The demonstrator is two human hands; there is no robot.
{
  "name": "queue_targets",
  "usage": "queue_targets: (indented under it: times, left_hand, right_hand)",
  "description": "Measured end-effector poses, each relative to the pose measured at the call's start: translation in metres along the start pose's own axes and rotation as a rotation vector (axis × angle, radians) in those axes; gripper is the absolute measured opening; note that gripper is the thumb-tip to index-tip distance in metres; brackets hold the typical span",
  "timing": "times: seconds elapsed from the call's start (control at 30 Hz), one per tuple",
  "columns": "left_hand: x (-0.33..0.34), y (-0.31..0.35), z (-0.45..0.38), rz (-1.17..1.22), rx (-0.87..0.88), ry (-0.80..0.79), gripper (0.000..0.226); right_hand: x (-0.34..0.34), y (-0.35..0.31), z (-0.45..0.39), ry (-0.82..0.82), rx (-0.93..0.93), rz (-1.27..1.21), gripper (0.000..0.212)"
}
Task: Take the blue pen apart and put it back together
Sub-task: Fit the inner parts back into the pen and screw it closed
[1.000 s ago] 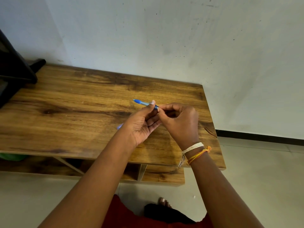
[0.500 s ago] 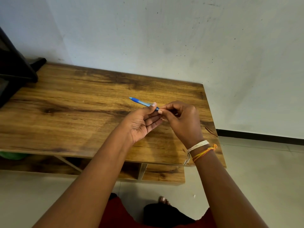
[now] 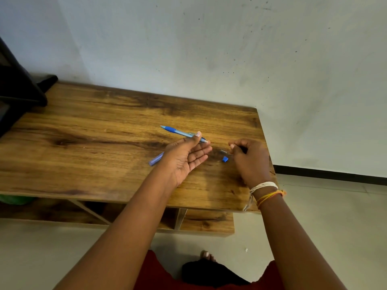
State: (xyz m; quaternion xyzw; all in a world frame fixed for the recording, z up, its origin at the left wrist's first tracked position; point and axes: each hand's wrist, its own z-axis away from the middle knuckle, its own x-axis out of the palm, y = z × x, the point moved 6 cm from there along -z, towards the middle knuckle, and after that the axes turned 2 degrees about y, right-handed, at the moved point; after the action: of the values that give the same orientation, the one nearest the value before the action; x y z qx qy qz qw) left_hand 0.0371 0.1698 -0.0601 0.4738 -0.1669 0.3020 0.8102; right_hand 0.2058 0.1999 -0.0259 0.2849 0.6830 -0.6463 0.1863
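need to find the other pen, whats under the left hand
A purple pen lies on the wooden table, its lower end poking out left of the left hand. The rest is covered, so its full length cannot be seen.

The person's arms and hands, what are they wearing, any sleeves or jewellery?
Both forearms are bare, with no sleeves in view. The right hand has thread bands at its wrist: a white cord bracelet wrapped several times, with a loose end hanging, and below it an orange and yellow thread band. The left hand shows no band or watch, and no rings are visible.
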Motion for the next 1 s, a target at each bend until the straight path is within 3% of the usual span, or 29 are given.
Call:
queue_targets:
  times: [0.27,0.43,1.0]
  left_hand:
    - [-0.004,0.000,-0.002,0.021,0.034,0.072,0.008]
    - [-0.006,0.001,-0.001,0.037,0.026,0.100,0.007]
    - [-0.011,0.002,0.002,0.032,0.012,0.126,0.007]
  right_hand:
    - [0.003,0.009,0.002,-0.096,0.085,0.118,0.006]
    - [0.007,0.008,0.002,-0.116,0.072,0.186,0.011]
    - [0.012,-0.002,0.003,-0.013,0.028,0.220,0.023]
